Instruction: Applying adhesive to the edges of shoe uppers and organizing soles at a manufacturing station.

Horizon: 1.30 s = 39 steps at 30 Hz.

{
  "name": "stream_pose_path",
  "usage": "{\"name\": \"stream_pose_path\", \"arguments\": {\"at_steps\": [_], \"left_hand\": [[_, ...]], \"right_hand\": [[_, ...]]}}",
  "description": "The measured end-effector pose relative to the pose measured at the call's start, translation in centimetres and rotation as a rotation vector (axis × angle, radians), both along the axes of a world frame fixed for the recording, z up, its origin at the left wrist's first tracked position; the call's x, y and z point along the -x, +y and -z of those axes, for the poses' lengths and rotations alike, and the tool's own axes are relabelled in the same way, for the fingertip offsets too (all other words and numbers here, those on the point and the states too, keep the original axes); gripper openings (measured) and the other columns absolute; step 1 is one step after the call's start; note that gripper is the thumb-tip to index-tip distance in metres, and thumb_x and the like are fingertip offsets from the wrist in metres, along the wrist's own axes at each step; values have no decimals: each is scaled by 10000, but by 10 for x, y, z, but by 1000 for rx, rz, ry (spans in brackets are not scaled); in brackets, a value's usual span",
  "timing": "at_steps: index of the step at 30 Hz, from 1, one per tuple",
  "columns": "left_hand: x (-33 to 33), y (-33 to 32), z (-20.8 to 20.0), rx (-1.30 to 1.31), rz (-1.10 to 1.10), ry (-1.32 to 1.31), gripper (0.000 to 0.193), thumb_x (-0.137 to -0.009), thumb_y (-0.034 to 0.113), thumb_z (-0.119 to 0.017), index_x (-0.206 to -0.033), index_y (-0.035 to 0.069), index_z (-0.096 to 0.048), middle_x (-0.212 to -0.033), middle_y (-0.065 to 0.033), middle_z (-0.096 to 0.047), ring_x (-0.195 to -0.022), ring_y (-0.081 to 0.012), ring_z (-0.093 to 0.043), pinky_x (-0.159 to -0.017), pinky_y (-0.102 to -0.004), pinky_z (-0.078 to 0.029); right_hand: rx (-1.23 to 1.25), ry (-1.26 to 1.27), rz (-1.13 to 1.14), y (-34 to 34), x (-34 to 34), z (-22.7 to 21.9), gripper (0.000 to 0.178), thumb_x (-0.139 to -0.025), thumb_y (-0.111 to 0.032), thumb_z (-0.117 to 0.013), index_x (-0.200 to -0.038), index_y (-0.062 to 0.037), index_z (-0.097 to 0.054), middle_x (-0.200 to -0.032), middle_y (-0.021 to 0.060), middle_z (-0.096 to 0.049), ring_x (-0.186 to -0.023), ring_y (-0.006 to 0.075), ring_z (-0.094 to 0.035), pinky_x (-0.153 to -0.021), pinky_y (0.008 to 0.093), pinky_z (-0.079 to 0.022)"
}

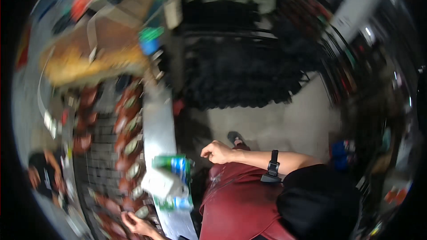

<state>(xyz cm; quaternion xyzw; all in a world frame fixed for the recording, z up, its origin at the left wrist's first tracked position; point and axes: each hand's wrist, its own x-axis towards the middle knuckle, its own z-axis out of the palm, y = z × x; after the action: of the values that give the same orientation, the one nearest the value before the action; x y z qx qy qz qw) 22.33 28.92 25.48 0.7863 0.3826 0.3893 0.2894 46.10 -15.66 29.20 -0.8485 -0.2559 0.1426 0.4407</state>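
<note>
My left hand is at the lower left, beside a row of brown, shoe-shaped pieces. Its thumb and fingers look apart, though blur hides whether they touch the nearest piece. In front of my body, my right hand hangs in the air, its fingers loosely curled with nothing visible in them. A black strap with a small device circles my right forearm. Between my hands, a white blurred object lies on a green and blue package on a narrow metal ledge.
The brown pieces rest on a dark slatted line. Another person stands beyond it at the far left. A yellow-brown padded block sits at the upper left. Ahead, a rack of black items stands over the pale floor.
</note>
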Motion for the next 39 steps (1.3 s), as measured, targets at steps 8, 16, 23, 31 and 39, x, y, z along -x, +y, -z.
{"name": "stream_pose_path", "arguments": {"at_steps": [8, 16, 23, 31, 39], "left_hand": [[-338, -465, -23, 383, 1274, 470, 329, -894, 57, -753, -1198, -60, -710, -995, -118, -767, -875, -135, -715, -804, -286, -566], [-567, -783, -135, 356, 1627, 33, 408, -1006, 179, -678, -1351, -27, -610, -1147, -154, -746, -996, -228, -708, -928, -348, -541], [-724, -980, -125, 829, 1260, 489, 546, -1052, 307, -587, -1477, -25, -502, -1352, -159, -667, -1233, -310, -632, -1088, -405, -447], [-669, -849, -141, 925, 1447, 118, 613, -840, -53, -622, -1444, -68, -519, -1289, -150, -684, -1166, -266, -650, -1054, -359, -484], [-468, -581, -147, 514, 1090, 153, 872, -758, 2, -667, -1571, -47, -357, -1458, -240, -541, -1424, -302, -481, -1213, -384, -319]], "right_hand": [[65, 361, 663, -329, -74, 181, 212, -914, -105, -560, -936, -3, -744, -837, 149, -755, -629, 238, -755, -602, 366, -608], [-886, -278, 1484, -591, -252, -9, 283, -1012, -241, -652, -1069, 33, -687, -908, 105, -698, -799, 158, -616, -747, 368, -526], [-1020, 392, 861, -711, -383, -157, 485, -952, -400, -748, -1225, 0, -737, -1167, 98, -766, -1044, 176, -707, -932, 353, -547], [-583, -273, 616, -611, -338, -164, 410, -864, 39, -796, -1257, -34, -708, -1226, 106, -734, -1149, 186, -682, -1034, 338, -532], [-1355, 1249, 421, -416, -267, -44, 719, -732, 78, -708, -1431, 32, -544, -1325, 210, -684, -1230, 382, -662, -1112, 516, -513]]}}
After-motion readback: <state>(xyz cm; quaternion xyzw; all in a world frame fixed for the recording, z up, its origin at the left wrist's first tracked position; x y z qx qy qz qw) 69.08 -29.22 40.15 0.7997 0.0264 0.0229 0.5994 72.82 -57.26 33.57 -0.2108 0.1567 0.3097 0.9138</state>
